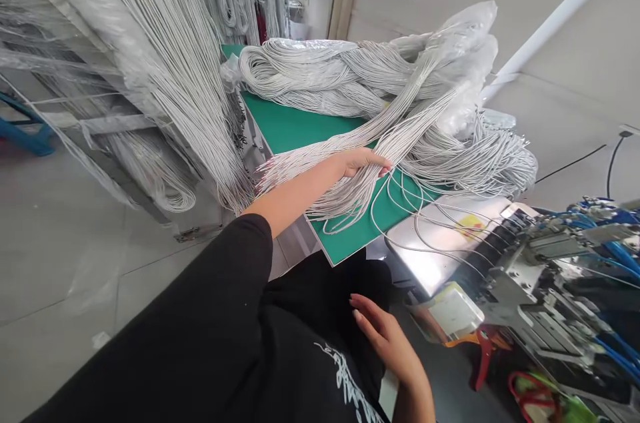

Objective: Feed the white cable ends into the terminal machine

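My left hand [364, 160] reaches over the green tabletop [290, 126], its fingers closed on some thin white cables [360, 191] near a large loose bundle. Part of the grip is hidden behind the strands. The long bundle [400, 106] lies across the table, its loose ends toward the left edge and its far part in clear plastic wrap. Several single cables [417, 223] curve from near my left hand to the machine at right. Close to my lap, my right hand [383, 329] hangs with its fingers loosely stretched, holding nothing.
Coiled cable bundles [305, 73] lie along the back of the table. Plastic-wrapped cables [165, 56] hang on a rack at left. To the right stands a machine [545, 283] with blue tubes. Red-handled cutters [483, 353] are below a clear plastic box [455, 313].
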A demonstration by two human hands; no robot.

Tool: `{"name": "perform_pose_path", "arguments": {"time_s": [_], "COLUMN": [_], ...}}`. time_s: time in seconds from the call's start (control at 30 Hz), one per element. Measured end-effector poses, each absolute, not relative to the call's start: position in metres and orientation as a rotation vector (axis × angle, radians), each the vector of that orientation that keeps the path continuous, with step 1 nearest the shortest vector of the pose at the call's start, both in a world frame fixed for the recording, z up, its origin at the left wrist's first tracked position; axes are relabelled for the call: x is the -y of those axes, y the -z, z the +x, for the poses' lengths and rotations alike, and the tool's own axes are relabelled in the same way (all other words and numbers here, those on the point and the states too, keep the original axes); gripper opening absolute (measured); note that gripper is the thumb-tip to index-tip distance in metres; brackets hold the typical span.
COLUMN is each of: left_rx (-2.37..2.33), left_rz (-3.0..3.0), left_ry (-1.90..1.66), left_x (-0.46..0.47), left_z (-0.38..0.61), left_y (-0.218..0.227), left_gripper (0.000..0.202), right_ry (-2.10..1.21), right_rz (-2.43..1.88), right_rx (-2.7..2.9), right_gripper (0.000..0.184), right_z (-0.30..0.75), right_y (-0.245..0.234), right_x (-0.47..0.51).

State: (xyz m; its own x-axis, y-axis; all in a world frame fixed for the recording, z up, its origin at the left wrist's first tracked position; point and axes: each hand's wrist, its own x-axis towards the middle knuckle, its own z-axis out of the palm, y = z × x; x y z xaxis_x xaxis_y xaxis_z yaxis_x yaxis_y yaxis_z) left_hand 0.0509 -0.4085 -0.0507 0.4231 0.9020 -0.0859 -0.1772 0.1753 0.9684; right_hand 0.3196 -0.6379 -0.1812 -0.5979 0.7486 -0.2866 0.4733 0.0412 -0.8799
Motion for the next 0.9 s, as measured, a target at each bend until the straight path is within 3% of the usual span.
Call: {"name": "perform_pose_path", "arguments": {"time_s": [0.17, 0.43, 0.6, 0.8, 0.9], "left_rx": [-0.622, -0.623, -0.798, -0.85, -0.876], "left_rz": [1.136, 0.69, 0.712, 0.718, 0.689], "left_ry": [-0.906, -0.85, -0.966, -1.045, -1.08], "left_x": [0.415, 0.425, 0.425, 0.422, 0.422], "left_z": [0.056, 0.056, 0.057, 0.051, 0.053], "left_y": [0.072, 0.096, 0.069, 0.026, 0.013], "left_gripper": [0.019, 0.015, 0.012, 0.009, 0.01], "right_ry": [-1.26, -1.259, -1.148, -0.495, -0.334], "right_rz": [-1.131, -1.002, -0.993, -0.854, -0.752], "right_rx": [2.015, 1.77, 1.632, 1.739, 1.746], "right_gripper": [0.033, 0.028, 0.034, 0.033, 0.029], "right_z": [0.322, 0.29, 0.261, 0.218, 0.198], "right_y": [0.102, 0.097, 0.097, 0.084, 0.079], "right_x": [0.65, 0.602, 0.547, 0.481, 0.462]}}
